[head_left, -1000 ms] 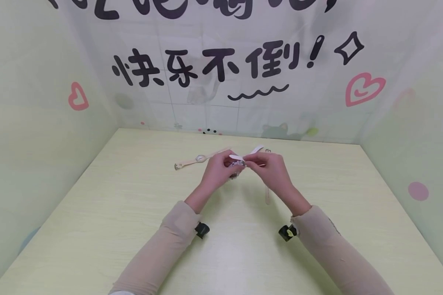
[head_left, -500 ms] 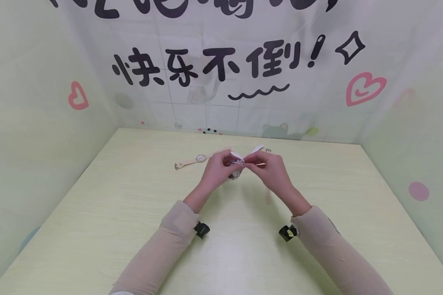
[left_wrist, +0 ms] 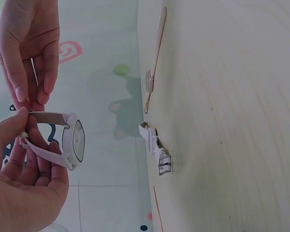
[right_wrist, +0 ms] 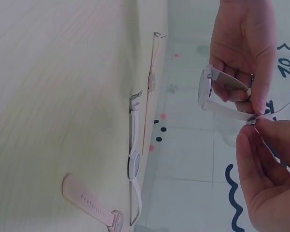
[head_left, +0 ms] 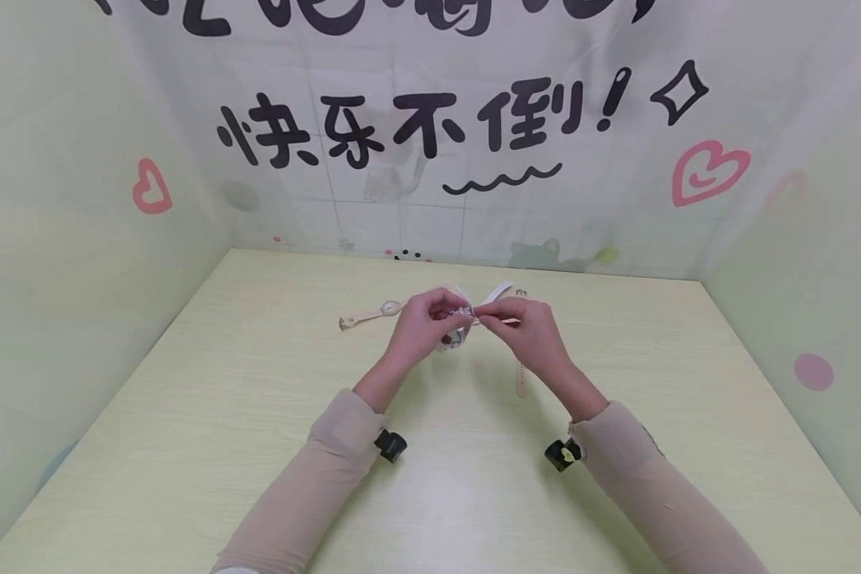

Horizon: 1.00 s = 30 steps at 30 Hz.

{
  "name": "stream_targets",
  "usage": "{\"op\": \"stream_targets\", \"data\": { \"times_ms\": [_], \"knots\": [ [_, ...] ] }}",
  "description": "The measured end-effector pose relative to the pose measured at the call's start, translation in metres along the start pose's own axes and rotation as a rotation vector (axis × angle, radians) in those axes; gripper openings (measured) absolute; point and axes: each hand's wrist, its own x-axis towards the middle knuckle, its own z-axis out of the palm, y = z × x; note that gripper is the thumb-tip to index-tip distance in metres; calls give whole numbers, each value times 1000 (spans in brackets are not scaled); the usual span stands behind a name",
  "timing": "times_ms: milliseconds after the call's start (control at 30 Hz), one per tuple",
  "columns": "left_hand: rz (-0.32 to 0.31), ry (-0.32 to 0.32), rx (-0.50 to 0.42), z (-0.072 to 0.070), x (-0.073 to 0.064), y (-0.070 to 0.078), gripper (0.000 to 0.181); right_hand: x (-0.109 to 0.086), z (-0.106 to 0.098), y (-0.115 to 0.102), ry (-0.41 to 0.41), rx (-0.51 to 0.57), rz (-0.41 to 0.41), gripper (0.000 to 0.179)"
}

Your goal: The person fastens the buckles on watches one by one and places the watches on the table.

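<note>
A white wristwatch (left_wrist: 76,142) is held in the air above the table, its strap bent into a loop. My left hand (head_left: 423,325) grips the strap with curled fingers and thumb; the round case hangs away from its fingertips. My right hand (head_left: 529,328) pinches the strap at the small metal buckle (right_wrist: 251,120), and the fingertips of both hands meet there. In the right wrist view a loose strap end (right_wrist: 282,110) sticks out past the buckle. Whether the pin sits in a hole is hidden by the fingers.
On the table (head_left: 258,414) lie a pale pink watch (head_left: 390,308) behind my left hand, another white watch (right_wrist: 134,164) beyond the hands, and a pink watch whose strap (head_left: 521,381) shows below my right hand. Printed fabric walls (head_left: 416,223) enclose the back and sides.
The white strap end that stuck up between the hands has dropped from sight in the head view. My left hand has shifted slightly left and now hides part of the pink watch's strap.
</note>
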Motion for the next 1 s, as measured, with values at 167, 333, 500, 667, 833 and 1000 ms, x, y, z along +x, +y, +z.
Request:
{"op": "stream_targets", "data": {
  "times_ms": [167,333,500,667,833,1000],
  "knots": [
    [11,-6,26,1,-1,2,20,1,0,-1,13,31,15,17],
    [35,-22,51,2,-2,2,19,2,1,-3,44,64,-14,23],
    [47,-48,67,3,-2,2,19,3,3,-7,74,75,-67,29],
    [56,-68,66,5,-1,1,20,2,3,-8,104,81,-86,26],
    [45,-99,37,3,-1,1,23,2,4,-8,147,122,-100,23],
    [51,-125,3,1,0,0,25,3,4,-8,177,149,-120,23]
  ]
}}
